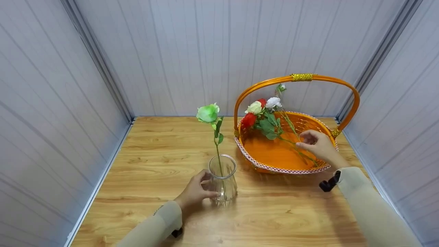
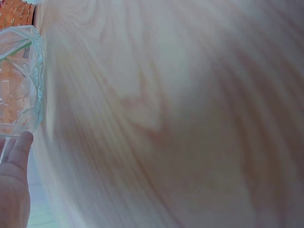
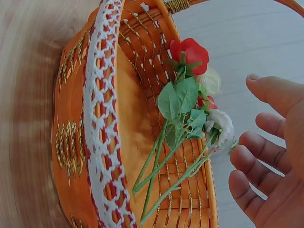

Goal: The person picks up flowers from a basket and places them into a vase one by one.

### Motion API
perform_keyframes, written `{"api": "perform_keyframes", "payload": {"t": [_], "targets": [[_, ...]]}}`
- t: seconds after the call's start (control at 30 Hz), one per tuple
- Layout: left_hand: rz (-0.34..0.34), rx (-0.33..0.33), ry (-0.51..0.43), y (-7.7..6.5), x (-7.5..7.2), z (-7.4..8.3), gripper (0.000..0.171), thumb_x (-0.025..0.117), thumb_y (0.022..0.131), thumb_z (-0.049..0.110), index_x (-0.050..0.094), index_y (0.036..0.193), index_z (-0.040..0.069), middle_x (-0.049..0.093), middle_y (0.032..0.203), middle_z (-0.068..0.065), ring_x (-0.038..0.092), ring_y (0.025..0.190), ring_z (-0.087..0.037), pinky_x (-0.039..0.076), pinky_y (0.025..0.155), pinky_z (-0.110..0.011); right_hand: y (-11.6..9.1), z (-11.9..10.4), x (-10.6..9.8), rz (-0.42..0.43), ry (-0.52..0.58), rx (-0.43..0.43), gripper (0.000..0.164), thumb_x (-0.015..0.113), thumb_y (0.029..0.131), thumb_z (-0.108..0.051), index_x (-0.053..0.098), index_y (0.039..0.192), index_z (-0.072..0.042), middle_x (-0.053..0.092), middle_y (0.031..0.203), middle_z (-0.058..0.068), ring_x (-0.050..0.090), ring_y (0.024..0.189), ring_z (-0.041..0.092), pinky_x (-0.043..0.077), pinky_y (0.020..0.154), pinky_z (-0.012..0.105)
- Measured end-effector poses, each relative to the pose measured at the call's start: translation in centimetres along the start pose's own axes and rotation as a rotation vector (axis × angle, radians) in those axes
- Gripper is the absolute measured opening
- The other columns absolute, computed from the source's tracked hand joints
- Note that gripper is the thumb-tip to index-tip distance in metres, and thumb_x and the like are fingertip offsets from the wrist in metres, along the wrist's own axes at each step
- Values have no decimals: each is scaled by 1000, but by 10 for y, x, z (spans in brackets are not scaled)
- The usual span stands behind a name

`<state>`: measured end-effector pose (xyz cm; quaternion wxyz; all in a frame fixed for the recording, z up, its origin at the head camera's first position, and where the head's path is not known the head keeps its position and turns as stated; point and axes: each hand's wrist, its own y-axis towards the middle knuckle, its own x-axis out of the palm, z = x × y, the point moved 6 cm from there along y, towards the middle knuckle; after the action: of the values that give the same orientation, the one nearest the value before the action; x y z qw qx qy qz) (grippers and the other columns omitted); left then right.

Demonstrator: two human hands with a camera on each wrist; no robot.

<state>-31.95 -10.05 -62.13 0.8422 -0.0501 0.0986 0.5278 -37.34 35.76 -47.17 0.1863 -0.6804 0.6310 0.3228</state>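
Note:
A clear glass vase [image 1: 230, 187] stands on the table with one green artificial rose [image 1: 208, 113] upright in it. My left hand [image 1: 193, 192] holds the vase low on its left side, thumb in front; in the left wrist view, fingertips [image 2: 24, 137] meet the glass. To the right, my right hand [image 1: 320, 145] hovers over the orange basket [image 1: 262, 151] close to the flower stems [image 1: 291, 141]. In the right wrist view its fingers [image 3: 256, 147] are spread and bent, apart from the stems. Red roses [image 3: 192, 56], a cream rose [image 1: 254, 107] and a white flower [image 1: 273, 102] lie in the basket.
The basket's tall arched handle [image 1: 252, 88] rises over the flowers, near the right arm. White panel walls [image 1: 178, 58] close in the wooden table [image 1: 154, 151] at the back and both sides. A lace trim [image 3: 100, 118] runs along the basket's rim.

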Motion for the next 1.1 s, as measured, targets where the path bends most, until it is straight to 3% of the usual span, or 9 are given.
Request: {"api": "perform_keyframes", "payload": {"t": [0.57, 0.73, 0.87, 1.1], "targets": [[5, -25, -27, 0, 0, -2, 71, 97, 81, 15, 58, 140, 13, 65, 145, -11, 58, 144, -44, 51, 121, -58, -1, 31, 9, -60, -77, 38, 54, 77, 104, -27, 61, 145, 4, 69, 124, 27, 65, 102, 26, 54, 81, 21], [9, -28, -28, 0, -1, -2, 71, 98, 80, 16, 59, 140, 14, 64, 144, -11, 58, 144, -45, 51, 121, -59, 4, 42, 9, -80, -78, 69, 64, 77, 104, -35, 56, 151, 3, 67, 131, 27, 66, 111, 34, 56, 87, 28], [-6, -21, -5, 0, -1, -1, 70, 97, 83, 20, 58, 140, 15, 62, 146, -10, 54, 148, -46, 48, 123, -61, 7, 48, 9, -80, -80, 82, 65, 76, 104, -32, 54, 153, 4, 66, 134, 29, 66, 115, 38, 57, 91, 36], [-16, -11, -7, 0, 0, 1, 68, 97, 83, 19, 58, 139, 16, 63, 146, -9, 51, 150, -45, 43, 126, -63, 15, 63, 16, -118, -46, 121, 70, 76, 104, -29, 47, 158, 6, 60, 142, 35, 63, 125, 47, 57, 104, 59]]}}
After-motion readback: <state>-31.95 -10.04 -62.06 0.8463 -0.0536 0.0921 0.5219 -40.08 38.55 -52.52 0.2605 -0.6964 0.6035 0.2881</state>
